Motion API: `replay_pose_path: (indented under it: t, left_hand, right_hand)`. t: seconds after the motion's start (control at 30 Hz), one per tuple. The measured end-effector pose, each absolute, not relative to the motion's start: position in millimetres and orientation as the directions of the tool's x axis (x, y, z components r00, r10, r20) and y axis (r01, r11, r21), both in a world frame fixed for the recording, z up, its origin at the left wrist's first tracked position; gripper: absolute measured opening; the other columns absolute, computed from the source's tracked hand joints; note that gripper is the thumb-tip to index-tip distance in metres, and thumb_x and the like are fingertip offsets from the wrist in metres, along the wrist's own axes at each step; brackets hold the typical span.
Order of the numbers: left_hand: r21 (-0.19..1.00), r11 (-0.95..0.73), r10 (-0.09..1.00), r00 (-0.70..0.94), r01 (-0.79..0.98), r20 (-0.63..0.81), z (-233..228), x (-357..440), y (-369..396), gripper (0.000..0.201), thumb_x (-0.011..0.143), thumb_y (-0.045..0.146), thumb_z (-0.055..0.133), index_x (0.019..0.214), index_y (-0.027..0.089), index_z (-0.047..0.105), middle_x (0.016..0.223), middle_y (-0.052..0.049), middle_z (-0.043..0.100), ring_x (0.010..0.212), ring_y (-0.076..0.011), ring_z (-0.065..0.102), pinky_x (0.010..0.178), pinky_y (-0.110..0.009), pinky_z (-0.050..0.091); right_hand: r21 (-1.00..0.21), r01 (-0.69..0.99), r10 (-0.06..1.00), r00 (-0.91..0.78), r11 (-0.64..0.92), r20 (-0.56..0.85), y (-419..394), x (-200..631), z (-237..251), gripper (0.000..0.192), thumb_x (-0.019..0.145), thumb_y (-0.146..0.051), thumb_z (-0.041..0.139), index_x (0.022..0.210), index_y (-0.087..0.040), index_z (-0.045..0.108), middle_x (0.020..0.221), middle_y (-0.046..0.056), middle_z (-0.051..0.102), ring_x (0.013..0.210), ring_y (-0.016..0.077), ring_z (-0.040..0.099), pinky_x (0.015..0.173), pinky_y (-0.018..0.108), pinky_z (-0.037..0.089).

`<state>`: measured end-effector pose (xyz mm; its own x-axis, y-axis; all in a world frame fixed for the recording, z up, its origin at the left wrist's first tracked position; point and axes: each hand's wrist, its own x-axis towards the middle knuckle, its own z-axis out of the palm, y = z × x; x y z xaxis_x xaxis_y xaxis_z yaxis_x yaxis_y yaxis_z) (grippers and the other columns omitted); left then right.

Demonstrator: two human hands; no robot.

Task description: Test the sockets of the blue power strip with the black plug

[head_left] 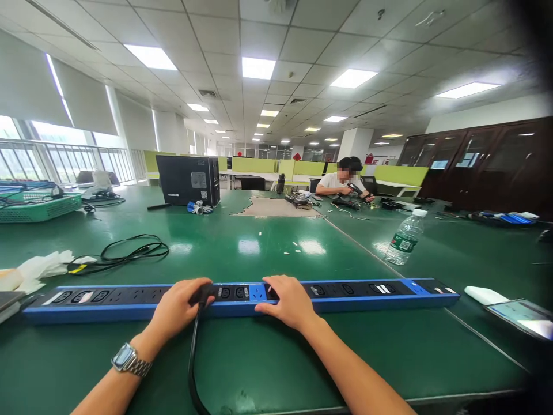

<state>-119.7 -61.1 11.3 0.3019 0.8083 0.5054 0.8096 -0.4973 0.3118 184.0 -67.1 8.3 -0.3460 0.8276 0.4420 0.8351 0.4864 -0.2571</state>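
Observation:
A long blue and black power strip (pixel 367 293) lies across the green table (pixel 259 357) in front of me. My left hand (pixel 177 308) grips a black plug (pixel 204 294) seated at a socket near the strip's middle; its black cable (pixel 192 360) runs down toward me. A metal watch is on that wrist. My right hand (pixel 288 301) rests flat on top of the strip just right of the plug, fingers pressing on the sockets.
A coiled black cable (pixel 129 252) and white cloth (pixel 41 266) lie at left, a water bottle (pixel 404 237) and a phone (pixel 522 317) at right. A black computer case (pixel 188 180) stands further back. A seated person (pixel 343 181) works at the far table.

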Motion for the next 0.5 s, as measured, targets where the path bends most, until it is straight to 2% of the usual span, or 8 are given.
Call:
replay_pose_path:
  t: [0.13, 0.23, 0.3, 0.37, 0.43, 0.5]
  left_hand:
    - [0.316, -0.507, 0.81, 0.318, 0.802, 0.493, 13.2, -119.0, -63.5, 0.037, 0.084, 0.053, 0.056, 0.107, 0.026, 0.066, 0.103, -0.004, 0.074, 0.094, -0.0231, 0.069, 0.087, -0.034, 0.053]
    - [0.344, -0.511, 0.812, 0.31, 0.788, 0.495, 14.0, -119.9, -66.7, 0.037, 0.083, 0.051, 0.056, 0.108, 0.025, 0.065, 0.105, -0.005, 0.074, 0.096, -0.0235, 0.068, 0.089, -0.036, 0.052]
    - [0.383, -0.507, 0.811, 0.276, 0.772, 0.516, 14.4, -118.1, -69.0, 0.036, 0.083, 0.051, 0.055, 0.107, 0.025, 0.065, 0.104, -0.005, 0.074, 0.095, -0.0231, 0.068, 0.088, -0.036, 0.052]
    - [0.441, -0.495, 0.811, 0.215, 0.749, 0.545, 15.4, -109.8, -70.6, 0.037, 0.085, 0.051, 0.054, 0.108, 0.024, 0.063, 0.101, -0.005, 0.074, 0.091, -0.0222, 0.068, 0.085, -0.036, 0.053]
    - [0.492, -0.489, 0.808, 0.161, 0.72, 0.568, 16.9, -92.1, -70.9, 0.038, 0.087, 0.05, 0.052, 0.111, 0.022, 0.06, 0.099, -0.005, 0.073, 0.089, -0.0216, 0.068, 0.082, -0.035, 0.053]
    - [0.498, -0.511, 0.8, 0.175, 0.701, 0.574, 18.5, -66.0, -69.8, 0.035, 0.088, 0.047, 0.052, 0.111, 0.021, 0.06, 0.099, -0.006, 0.073, 0.088, -0.0212, 0.068, 0.079, -0.033, 0.052]
  right_hand:
    - [-0.266, 0.826, 0.817, -0.341, 0.496, 0.465, -67.9, 183.0, 5.6, 0.065, 0.075, -0.066, 0.066, 0.121, -0.02, 0.064, 0.118, 0.011, 0.069, 0.109, 0.0286, 0.062, 0.096, 0.044, 0.046]
    - [-0.295, 0.838, 0.826, -0.281, 0.459, 0.488, -67.1, 186.8, 10.0, 0.054, 0.083, -0.063, 0.058, 0.114, -0.02, 0.068, 0.112, 0.009, 0.072, 0.102, 0.0277, 0.066, 0.09, 0.04, 0.048]
    - [-0.35, 0.861, 0.831, -0.137, 0.369, 0.539, -65.1, 196.7, 14.6, 0.045, 0.089, -0.06, 0.05, 0.1, -0.023, 0.073, 0.094, 0.006, 0.075, 0.089, 0.0257, 0.069, 0.082, 0.037, 0.049]
    - [-0.465, 0.857, 0.802, 0.11, 0.222, 0.587, -62.2, 214.3, 18.2, 0.046, 0.092, -0.058, 0.043, 0.089, -0.024, 0.074, 0.081, 0.005, 0.075, 0.079, 0.0237, 0.069, 0.073, 0.033, 0.048]
    - [-0.556, 0.828, 0.751, 0.319, 0.076, 0.579, -58.9, 236.3, 19.3, 0.045, 0.091, -0.057, 0.043, 0.085, -0.024, 0.073, 0.079, 0.006, 0.074, 0.077, 0.0242, 0.069, 0.067, 0.032, 0.046]
    - [-0.582, 0.812, 0.727, 0.427, -0.045, 0.538, -55.9, 256.5, 17.9, 0.043, 0.09, -0.055, 0.044, 0.083, -0.023, 0.073, 0.078, 0.007, 0.074, 0.075, 0.0247, 0.067, 0.064, 0.032, 0.043]
